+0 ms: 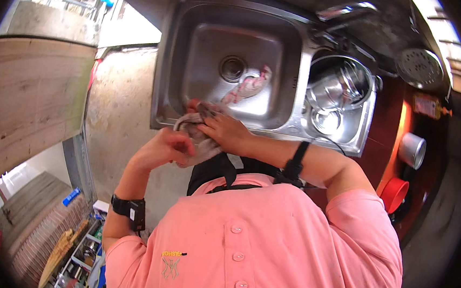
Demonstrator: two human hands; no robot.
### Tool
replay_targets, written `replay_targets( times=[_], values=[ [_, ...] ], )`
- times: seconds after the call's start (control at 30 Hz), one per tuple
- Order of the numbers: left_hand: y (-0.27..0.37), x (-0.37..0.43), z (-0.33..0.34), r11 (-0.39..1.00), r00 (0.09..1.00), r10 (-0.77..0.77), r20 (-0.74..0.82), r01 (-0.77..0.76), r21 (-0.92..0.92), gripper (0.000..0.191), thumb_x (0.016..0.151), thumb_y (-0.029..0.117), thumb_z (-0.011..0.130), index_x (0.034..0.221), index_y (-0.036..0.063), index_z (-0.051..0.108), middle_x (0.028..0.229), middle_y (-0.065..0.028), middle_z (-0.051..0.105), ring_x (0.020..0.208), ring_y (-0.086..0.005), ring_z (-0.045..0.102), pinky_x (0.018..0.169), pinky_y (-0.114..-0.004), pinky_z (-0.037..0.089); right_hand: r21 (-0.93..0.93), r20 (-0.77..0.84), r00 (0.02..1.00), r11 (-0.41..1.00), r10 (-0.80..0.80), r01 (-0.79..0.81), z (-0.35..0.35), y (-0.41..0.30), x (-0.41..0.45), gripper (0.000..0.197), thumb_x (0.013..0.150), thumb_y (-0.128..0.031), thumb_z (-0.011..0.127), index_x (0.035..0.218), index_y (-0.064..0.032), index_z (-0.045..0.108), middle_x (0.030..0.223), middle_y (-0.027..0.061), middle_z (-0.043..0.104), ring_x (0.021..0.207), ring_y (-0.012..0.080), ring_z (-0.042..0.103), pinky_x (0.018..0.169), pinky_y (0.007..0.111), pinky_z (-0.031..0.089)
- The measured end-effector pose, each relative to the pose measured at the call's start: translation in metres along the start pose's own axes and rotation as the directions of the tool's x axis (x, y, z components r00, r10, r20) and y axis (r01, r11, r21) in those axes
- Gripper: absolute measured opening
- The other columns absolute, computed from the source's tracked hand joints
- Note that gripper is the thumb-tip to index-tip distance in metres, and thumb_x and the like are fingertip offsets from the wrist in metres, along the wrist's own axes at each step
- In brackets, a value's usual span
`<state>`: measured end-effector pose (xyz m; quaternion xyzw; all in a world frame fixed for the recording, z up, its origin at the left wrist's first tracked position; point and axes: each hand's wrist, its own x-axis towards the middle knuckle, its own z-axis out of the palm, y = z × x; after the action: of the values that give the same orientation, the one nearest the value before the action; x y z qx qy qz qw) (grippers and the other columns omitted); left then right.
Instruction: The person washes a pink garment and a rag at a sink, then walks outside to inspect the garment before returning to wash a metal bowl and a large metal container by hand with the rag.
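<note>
A greyish-white cloth point(203, 154) hangs bunched at the front edge of the stainless steel sink point(171, 70). My right hand point(229, 133) grips it from above, fingers bent over the folds. At the cloth's left side is my left hand point(169, 147), blurred, its fingers curled against the fabric; whether they pinch it is unclear. Just beyond my right fingertips, a small dark and reddish patch point(201, 108) is too blurred to name. Inside the large basin, a second cloth point(249, 86), white with pink, lies crumpled beside the drain point(233, 68).
The small right basin holds a metal pot point(341, 83) with shiny metalware inside and a metal bowl point(325, 121). A faucet point(346, 13) stands behind. Right of the sink are a perforated metal strainer point(419, 67), a metal cup point(412, 151) and a red container point(394, 195).
</note>
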<state>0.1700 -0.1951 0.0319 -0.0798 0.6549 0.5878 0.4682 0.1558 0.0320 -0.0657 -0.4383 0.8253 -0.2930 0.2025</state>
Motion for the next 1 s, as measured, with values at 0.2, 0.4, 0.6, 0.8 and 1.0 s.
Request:
replay_targets(
  times=[0.2, 0.4, 0.6, 0.8, 1.0],
  values=[
    [0.032, 0.094, 0.098, 0.976, 0.965, 0.098, 0.244, -0.140, 0.164, 0.022, 0.064, 0.002, 0.064, 0.085, 0.0027, 0.065, 0.071, -0.0007, 0.059, 0.065, -0.0081, 0.054, 0.052, -0.024, 0.041, -0.174, 0.029, 0.913, 0.902, 0.406, -0.395, -0.045, 0.016, -0.152, 0.046, 0.080, -0.011, 0.052, 0.125, -0.0113, 0.051, 0.117, 0.0098, 0.053, 0.110, 0.0266, 0.051, 0.092, 0.039, 0.042],
    [0.044, 0.154, 0.171, 0.924, 0.969, 0.215, 0.118, -0.241, 0.297, 0.037, 0.066, 0.008, 0.069, 0.103, 0.0023, 0.064, 0.085, -0.0071, 0.063, 0.079, -0.0168, 0.058, 0.074, -0.028, 0.048, -0.370, -0.256, 0.896, 0.819, 0.364, -0.439, -0.053, 0.043, -0.256, 0.043, 0.080, -0.013, 0.054, 0.123, -0.0104, 0.055, 0.126, 0.0062, 0.051, 0.115, 0.0243, 0.049, 0.092, 0.038, 0.041],
    [0.048, 0.191, 0.205, 0.866, 0.932, 0.352, 0.085, -0.358, 0.350, 0.039, 0.072, 0.007, 0.069, 0.110, 0.0056, 0.061, 0.098, -0.0035, 0.058, 0.067, -0.0095, 0.054, 0.063, -0.024, 0.048, 0.018, -0.543, 0.717, 0.859, 0.438, -0.511, -0.084, 0.076, -0.292, 0.035, 0.070, -0.005, 0.064, 0.104, -0.0098, 0.063, 0.103, 0.0083, 0.061, 0.099, 0.0298, 0.057, 0.083, 0.039, 0.047],
    [0.043, 0.223, 0.233, 0.318, 0.564, 0.810, 0.164, -0.655, 0.685, 0.036, 0.069, 0.011, 0.069, 0.104, 0.0062, 0.064, 0.088, -0.0104, 0.060, 0.069, -0.0191, 0.059, 0.065, -0.028, 0.048, -0.121, -0.857, 0.429, 0.698, 0.285, -0.706, -0.171, 0.128, -0.284, 0.036, 0.065, 0.006, 0.058, 0.097, -0.0117, 0.063, 0.100, 0.0048, 0.061, 0.097, 0.0273, 0.057, 0.078, 0.037, 0.049],
    [0.031, 0.255, 0.191, 0.808, 0.803, 0.543, -0.246, -0.419, 0.415, 0.027, 0.067, 0.012, 0.067, 0.092, 0.0024, 0.067, 0.079, -0.0120, 0.066, 0.072, -0.0253, 0.063, 0.069, -0.033, 0.050, -0.058, -0.535, 0.598, 0.681, 0.596, -0.730, -0.192, 0.184, -0.281, 0.032, 0.065, -0.004, 0.065, 0.096, -0.0124, 0.063, 0.100, 0.0061, 0.061, 0.100, 0.0283, 0.057, 0.079, 0.039, 0.049]
  ],
)
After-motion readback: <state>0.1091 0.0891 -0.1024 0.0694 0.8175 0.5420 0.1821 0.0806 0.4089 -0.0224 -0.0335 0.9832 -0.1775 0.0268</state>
